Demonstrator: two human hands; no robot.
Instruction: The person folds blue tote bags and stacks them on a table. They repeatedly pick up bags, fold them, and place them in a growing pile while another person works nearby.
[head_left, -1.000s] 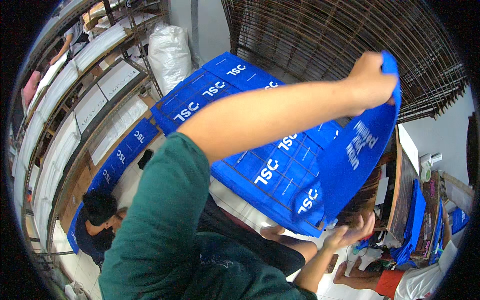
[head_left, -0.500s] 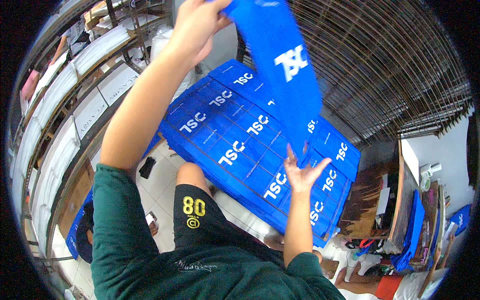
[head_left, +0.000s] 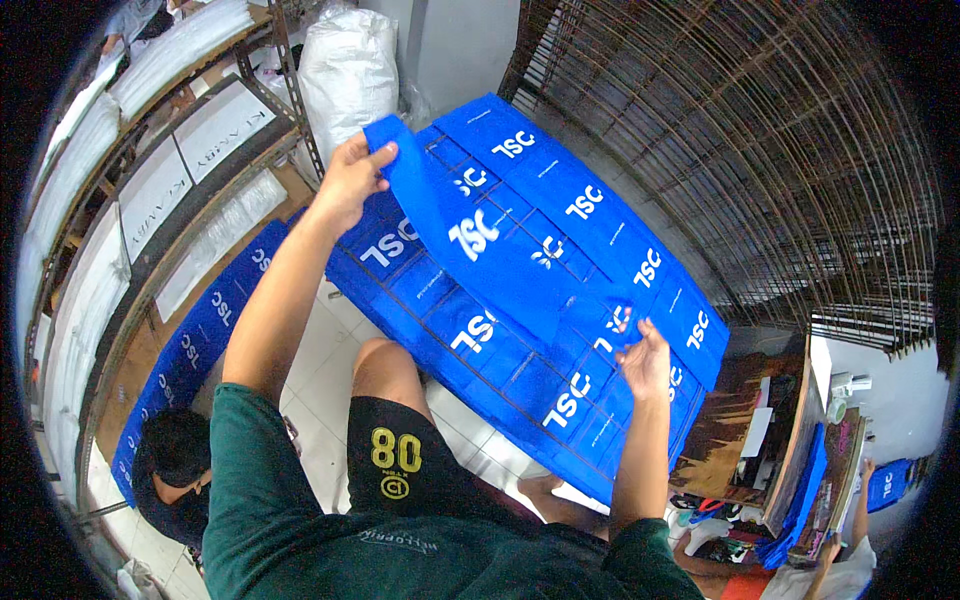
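Bright light fills the view, which bends toward black corners.

the view looks down from the wearer's head, through the left of two side-by-side fisheye lenses, facing forward: the dark green fabric shirt (head_left: 330,565) fills the near edge, the flat blue cloth stack printed in white (head_left: 570,395) lies close below, and the dark brown rack of thin bars (head_left: 740,140) stands far right.

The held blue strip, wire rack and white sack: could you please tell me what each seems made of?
Strip: probably fabric, matte, since it bends softly without shine. Rack: likely metal, dull and brownish, judging by its thin rods. Sack: perhaps woven plastic, with a slight sheen and creased, bulging sides.
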